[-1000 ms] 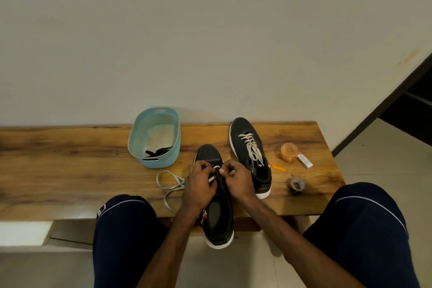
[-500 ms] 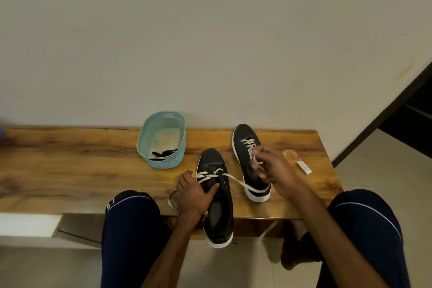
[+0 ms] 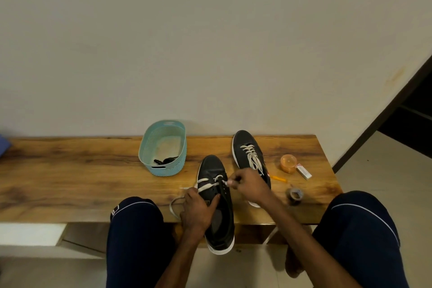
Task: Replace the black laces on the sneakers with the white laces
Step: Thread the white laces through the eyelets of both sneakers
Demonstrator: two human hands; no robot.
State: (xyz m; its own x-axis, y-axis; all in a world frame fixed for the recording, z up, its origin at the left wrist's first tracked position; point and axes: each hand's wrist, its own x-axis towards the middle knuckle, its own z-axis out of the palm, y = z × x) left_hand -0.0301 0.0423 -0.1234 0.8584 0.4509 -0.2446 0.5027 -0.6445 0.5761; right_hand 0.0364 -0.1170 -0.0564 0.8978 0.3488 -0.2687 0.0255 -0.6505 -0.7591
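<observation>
Two black sneakers with white soles lie on the wooden bench. The near sneaker overhangs the front edge and has a white lace through its front eyelets only. My left hand grips this sneaker's left side beside the lace. My right hand pinches the lace end at the right eyelets. A loose loop of the lace trails left of my left hand. The far sneaker is fully laced in white. Black laces lie in the blue basket.
Right of the sneakers sit an orange round container, a small white box, an orange stick and a dark tape roll. My knees frame the bench front. A blue object shows at far left.
My right hand, which had pulled the lace out to the right half a second ago, has come back to the near sneaker's eyelets. My left hand stays on the sneaker.
</observation>
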